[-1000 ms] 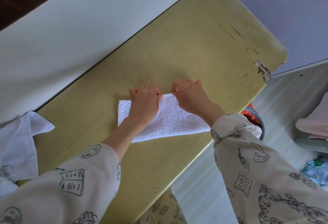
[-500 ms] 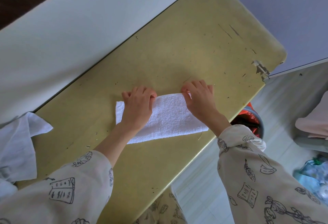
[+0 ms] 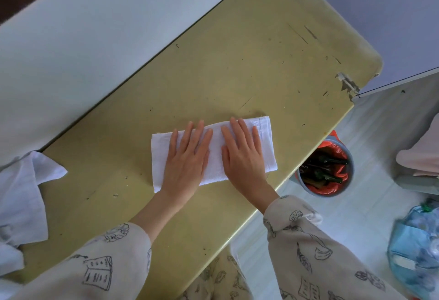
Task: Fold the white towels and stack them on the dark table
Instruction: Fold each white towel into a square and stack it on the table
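- I now see my left hand [image 3: 187,159] and right hand [image 3: 242,154] pressing flat, fingers straight; earlier they were curled at the far edge.
- Folded white towel [image 3: 215,147] remains mid-table on the yellow-green table [image 3: 237,66].

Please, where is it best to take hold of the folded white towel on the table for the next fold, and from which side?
Probably at its right short end, coming from the right. The folded white towel lies as a long flat strip, and that end is bare beside the right hand, so pinching its two corners should carry it over leftward.
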`<state>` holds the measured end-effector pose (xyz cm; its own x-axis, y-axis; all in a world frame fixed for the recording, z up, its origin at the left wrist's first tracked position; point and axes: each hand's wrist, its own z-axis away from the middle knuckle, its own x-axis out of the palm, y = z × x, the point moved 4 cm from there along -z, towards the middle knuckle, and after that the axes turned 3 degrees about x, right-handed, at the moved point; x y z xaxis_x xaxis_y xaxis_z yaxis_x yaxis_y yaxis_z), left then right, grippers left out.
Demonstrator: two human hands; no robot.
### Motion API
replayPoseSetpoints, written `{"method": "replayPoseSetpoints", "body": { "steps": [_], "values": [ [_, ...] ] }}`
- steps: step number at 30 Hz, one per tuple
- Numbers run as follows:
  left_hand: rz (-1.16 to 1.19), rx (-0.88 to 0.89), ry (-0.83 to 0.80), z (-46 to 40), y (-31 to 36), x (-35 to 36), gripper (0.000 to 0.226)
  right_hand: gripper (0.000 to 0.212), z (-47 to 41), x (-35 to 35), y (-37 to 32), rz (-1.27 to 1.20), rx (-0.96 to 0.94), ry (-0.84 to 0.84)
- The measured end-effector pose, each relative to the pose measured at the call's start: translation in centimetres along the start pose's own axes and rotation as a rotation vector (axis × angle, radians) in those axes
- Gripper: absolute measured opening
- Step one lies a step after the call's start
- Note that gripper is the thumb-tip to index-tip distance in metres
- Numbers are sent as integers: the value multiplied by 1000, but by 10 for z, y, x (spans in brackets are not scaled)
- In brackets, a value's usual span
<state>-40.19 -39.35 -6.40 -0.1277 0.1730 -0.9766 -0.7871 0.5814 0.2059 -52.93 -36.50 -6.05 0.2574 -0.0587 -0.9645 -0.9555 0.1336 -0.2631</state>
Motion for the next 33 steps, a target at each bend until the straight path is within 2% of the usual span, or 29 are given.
{"method": "replayPoseSetpoints", "body": {
  "steps": [4, 7, 12, 16, 19, 20, 24, 33],
  "values": [
    [-28, 24, -66, 1, -11, 3, 47, 44, 0, 2, 18, 49, -9, -98],
    [-38, 28, -81, 1, -18, 1, 50, 53, 3, -1, 37, 142, 65, -146],
    [-65, -5, -94, 3, -31, -2, 54, 56, 3, -5, 45, 141, 72, -188],
    [-55, -20, -111, 2, -32, -1, 55, 49, -1, -21, 50, -129, 220, -37],
    [-38, -30, -88, 1, -28, -3, 53, 26, -7, -43, 64, -220, 375, 200],
    [-32, -32, -79, 1, -26, -4, 53, 20, -10, -48, 67, -273, 430, 203],
    [-7, -24, -75, 1, -15, -2, 52, 13, -17, -45, 74, -367, 577, -25],
    [3, -30, -58, 0, -11, -1, 51, 15, -26, -42, 72, -382, 757, -197]
  ]
}}
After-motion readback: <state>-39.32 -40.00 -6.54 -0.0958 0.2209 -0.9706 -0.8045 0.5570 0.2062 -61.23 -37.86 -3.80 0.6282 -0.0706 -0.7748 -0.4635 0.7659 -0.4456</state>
